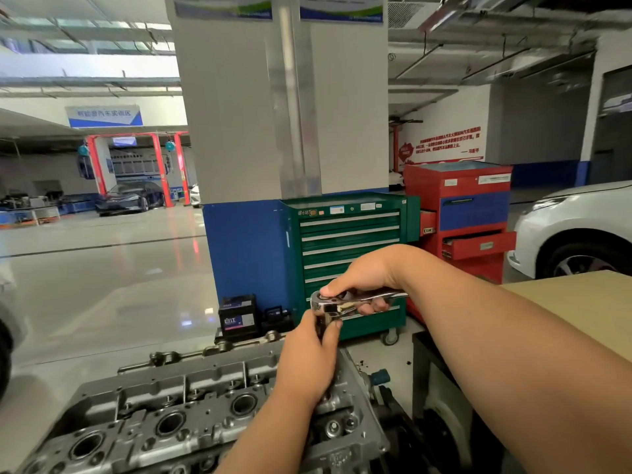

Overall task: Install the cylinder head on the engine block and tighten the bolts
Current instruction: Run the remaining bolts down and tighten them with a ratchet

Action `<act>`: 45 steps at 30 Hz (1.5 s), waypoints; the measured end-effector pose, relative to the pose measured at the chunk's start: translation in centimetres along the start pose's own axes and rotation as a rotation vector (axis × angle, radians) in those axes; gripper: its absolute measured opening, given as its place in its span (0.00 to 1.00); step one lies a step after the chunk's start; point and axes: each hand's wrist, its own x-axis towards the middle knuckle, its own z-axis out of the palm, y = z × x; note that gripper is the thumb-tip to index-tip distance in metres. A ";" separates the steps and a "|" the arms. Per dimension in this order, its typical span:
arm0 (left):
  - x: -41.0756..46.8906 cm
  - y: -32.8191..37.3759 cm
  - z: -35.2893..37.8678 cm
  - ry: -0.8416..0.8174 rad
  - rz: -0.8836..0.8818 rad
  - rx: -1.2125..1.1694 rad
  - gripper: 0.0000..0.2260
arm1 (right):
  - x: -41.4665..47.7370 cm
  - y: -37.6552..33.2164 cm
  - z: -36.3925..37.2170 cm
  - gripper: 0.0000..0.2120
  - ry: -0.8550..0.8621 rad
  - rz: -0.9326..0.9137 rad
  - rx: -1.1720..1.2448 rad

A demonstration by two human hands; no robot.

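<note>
The grey aluminium cylinder head (178, 415) lies along the bottom of the view, with round spark plug wells and several bolt holes on top. A chrome ratchet wrench (345, 302) stands over its right end. My right hand (362, 278) grips the ratchet handle, thumb on the ratchet head. My left hand (307, 357) holds the extension or socket below the ratchet head; that part is mostly hidden by my fingers. A bolt head (333, 427) shows on the head's right end.
A green tool cabinet (349, 241) and a red one (468, 213) stand behind, against a blue and white pillar (246, 131). A black battery (239, 318) sits on the floor. A white car (574, 234) is at right, a brown tabletop (588, 302) nearer.
</note>
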 end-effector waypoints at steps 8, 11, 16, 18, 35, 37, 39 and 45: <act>0.2 0.1 0.1 -0.007 0.044 0.125 0.08 | -0.1 0.3 -0.4 0.26 0.051 -0.031 -0.020; -0.1 0.3 -0.1 -0.019 0.015 0.147 0.08 | -1.2 0.0 -2.0 0.27 0.078 -0.115 0.190; 0.1 1.5 0.6 0.065 -0.088 -0.047 0.03 | -1.8 3.5 -3.1 0.25 0.378 -0.125 0.585; 0.6 3.0 1.6 0.102 -0.228 -0.281 0.05 | -1.0 7.2 -1.6 0.26 0.511 -0.017 0.752; 3.6 3.5 2.4 0.173 -0.356 -0.290 0.19 | 1.8 20.9 6.4 0.24 0.902 -0.188 1.976; 4.9 3.1 0.7 -0.165 -0.490 -0.573 0.23 | 1.8 21.1 6.3 0.23 0.917 -0.184 1.947; 4.4 2.8 1.2 -0.138 -0.493 -0.629 0.19 | 2.0 21.2 6.5 0.21 0.903 -0.157 1.842; 2.5 3.6 3.0 0.191 -0.357 -0.349 0.12 | 2.8 21.1 6.9 0.18 0.922 -0.144 1.671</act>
